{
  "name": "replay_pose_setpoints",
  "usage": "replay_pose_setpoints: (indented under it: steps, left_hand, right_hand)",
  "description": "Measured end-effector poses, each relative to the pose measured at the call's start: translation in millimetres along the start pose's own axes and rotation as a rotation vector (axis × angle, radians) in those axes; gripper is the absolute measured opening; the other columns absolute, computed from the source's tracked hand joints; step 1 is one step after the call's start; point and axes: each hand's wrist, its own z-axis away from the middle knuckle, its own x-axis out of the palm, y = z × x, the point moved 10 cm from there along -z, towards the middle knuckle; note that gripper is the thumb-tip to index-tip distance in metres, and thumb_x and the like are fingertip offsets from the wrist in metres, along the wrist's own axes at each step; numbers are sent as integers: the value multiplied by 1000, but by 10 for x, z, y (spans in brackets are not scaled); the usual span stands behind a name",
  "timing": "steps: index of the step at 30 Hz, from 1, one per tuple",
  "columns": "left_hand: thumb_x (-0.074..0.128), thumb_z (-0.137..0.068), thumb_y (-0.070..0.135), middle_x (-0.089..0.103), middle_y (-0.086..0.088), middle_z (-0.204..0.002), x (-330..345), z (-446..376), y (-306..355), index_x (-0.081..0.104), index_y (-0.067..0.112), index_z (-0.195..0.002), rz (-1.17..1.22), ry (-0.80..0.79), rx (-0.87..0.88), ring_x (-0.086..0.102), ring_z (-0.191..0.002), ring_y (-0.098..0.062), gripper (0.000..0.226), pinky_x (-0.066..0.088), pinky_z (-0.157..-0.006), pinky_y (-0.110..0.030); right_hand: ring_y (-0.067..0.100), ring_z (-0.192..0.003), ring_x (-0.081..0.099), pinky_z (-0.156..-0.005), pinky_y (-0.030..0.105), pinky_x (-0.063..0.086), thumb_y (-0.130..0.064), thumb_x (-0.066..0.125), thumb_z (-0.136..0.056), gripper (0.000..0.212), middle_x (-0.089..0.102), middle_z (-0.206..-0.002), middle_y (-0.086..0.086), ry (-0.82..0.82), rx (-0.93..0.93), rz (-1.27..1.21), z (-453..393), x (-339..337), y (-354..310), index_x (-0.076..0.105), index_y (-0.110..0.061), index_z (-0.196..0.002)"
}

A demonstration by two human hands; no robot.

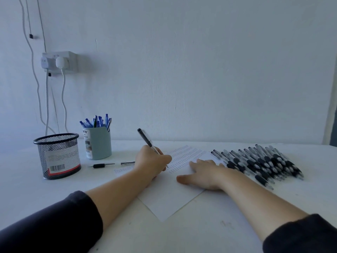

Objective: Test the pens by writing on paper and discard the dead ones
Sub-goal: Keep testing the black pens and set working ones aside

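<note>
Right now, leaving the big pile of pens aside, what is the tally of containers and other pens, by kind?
Black mesh cup: 1
Blue-grey pen pot: 1
Pen held in left hand: 1
Loose pen pieces beside the pot: 2
Total: 5

Left hand [152, 162] grips a pen [148, 140] on paper [169, 199], right hand [202, 173] flat at its three o'clock, pen pile [259, 164] beyond.

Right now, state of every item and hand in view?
left hand: grips a pen, tip on the paper
right hand: flat, pressing the paper
paper: rows of test marks
mesh cup: upright
blue cup: upright, full of pens
pen pile: lying right of the paper
</note>
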Motion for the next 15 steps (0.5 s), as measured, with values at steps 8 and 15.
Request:
replay_pose_setpoints:
  steps: [8, 15]
  left_hand:
    - [57, -70, 5, 58, -4, -46, -1, 1, 8, 54, 10, -51, -75, 10, 19, 39, -38, -13, 19, 31, -44, -16]
    - [57, -70, 7, 59, -3, -50, 30, 0, 34, 58, 9, -60, -129, -4, 43, 46, -46, -15, 10, 34, -46, -18]
  right_hand:
    - [22, -148, 0, -115, 49, 2, -72, 32, -87, 85, 2, -161, 0, -13, -8, 16, 1, 11, 2, 8, -25, -153]
    - [22, -148, 0, -116, 50, 1, -73, 31, -86, 86, 1, -161, 0, -16, -9, 26, -3, 19, 5, 7, -24, -153]
